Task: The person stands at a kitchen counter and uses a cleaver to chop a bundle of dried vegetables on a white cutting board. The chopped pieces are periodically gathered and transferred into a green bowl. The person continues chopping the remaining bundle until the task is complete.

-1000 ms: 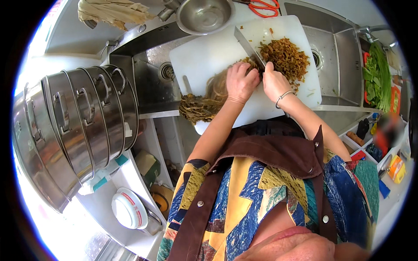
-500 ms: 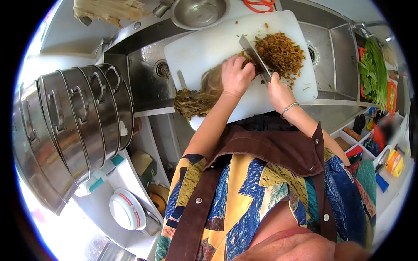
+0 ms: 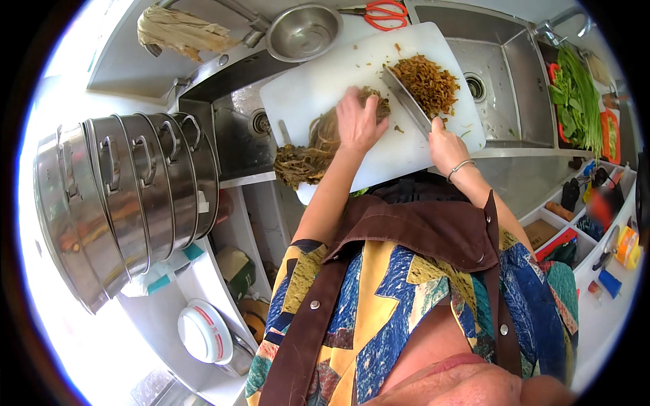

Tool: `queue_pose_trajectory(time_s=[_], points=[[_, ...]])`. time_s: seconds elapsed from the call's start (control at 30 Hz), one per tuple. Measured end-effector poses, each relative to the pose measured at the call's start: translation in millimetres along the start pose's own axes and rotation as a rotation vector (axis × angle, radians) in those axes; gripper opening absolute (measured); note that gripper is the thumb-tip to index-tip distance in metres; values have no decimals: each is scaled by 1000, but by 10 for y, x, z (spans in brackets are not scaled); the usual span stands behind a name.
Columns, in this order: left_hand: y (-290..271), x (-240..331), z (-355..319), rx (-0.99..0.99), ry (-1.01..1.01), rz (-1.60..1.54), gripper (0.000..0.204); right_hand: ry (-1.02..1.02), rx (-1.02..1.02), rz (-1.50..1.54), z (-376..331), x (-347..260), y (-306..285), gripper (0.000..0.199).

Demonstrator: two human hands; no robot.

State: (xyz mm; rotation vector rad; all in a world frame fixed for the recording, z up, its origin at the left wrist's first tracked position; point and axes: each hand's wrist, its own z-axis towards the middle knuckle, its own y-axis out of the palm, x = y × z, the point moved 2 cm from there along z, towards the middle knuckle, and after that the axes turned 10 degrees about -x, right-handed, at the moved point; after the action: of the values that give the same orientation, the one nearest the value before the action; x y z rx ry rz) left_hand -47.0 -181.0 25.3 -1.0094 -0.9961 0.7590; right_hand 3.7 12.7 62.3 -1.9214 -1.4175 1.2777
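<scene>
A long, brownish bunch of limp, wet-looking leafy greens [image 3: 323, 135] lies across the white cutting board [image 3: 413, 152]. My left hand [image 3: 360, 125] rests over the right, cut end of the bunch, fingers bent around it; the thumb side faces the knife. In my right hand [image 3: 447, 150] is the handle of a broad-bladed kitchen knife [image 3: 408, 100], closed in the fingers. Its blade slants up and left, against the near-left side of a heap of chopped brown greens [image 3: 428, 82]. Bare board with a few scraps shows between blade and bunch.
The board bridges a steel double sink [image 3: 497, 111]. Behind it are a steel bowl [image 3: 305, 32] and red-handled scissors [image 3: 386, 15]. A cloth [image 3: 179, 28] hangs at far left, stacked steel pots [image 3: 128, 196] stand left, and fresh green vegetables [image 3: 577, 101] lie right.
The knife has moved right, away from my left hand, and a gap has opened between the bunch and the chopped heap. My left hand stays on the bunch. The whole view has shifted slightly.
</scene>
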Motion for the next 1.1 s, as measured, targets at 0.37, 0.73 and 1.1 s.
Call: queue_pose_trajectory(time_s=[0.37, 0.73, 1.1], points=[[-43, 26, -62, -147, 178, -81, 50, -56, -46, 13, -12, 6, -108, 14], [-128, 49, -126, -118, 171, -30, 49, -232, -36, -215, -303, -168, -489, 12], [-12, 10, -117, -108, 208, 105, 45, -267, -163, -443, -173, -322, -616, 10]])
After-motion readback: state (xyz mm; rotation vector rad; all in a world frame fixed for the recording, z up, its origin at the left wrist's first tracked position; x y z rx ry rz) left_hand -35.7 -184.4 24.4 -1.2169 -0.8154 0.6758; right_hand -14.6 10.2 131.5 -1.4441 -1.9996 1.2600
